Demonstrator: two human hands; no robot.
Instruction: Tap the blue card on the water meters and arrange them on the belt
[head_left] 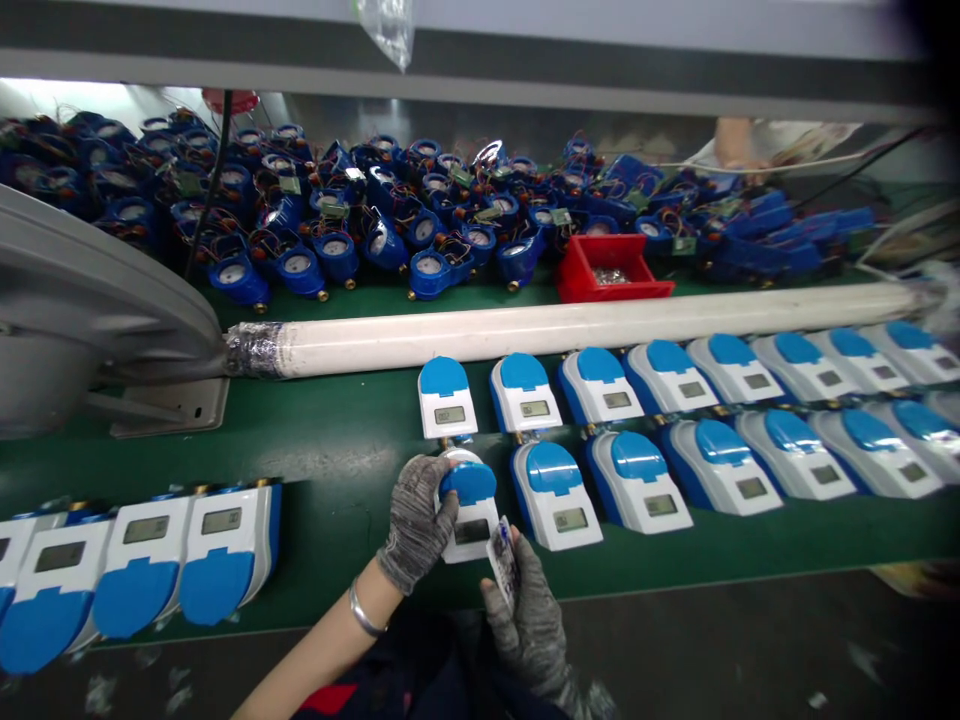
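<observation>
Two gloved hands worked at the near edge of the green table (337, 440). We saw the left hand (415, 520) closed around the left side of a white meter with a blue cap (471, 505), which lay flat on the table at the near end of the second row. The right hand (525, 610) pinched a small card-like label (504, 560) between its fingers, its upper edge just beside the lower right corner of the meter. We could not read the print on the label. We judged the step in hand to be the presenting of the label to the meter's face or side, and the next move to call for a steady left grip while the right hand aligned the label squarely before pressing it down. To the right, finished meters (712, 430) stood in two rows, close beside one another, running toward the far right. Three more meters (142, 570) lay side by side at the near left, turned the other way. A long white tube (570, 325) crossed the table behind the rows, and beyond it lay a heap of blue meter bodies (360, 220) with a red bin (611, 268) among them. Another person's arm (735, 145) showed at the far side.
</observation>
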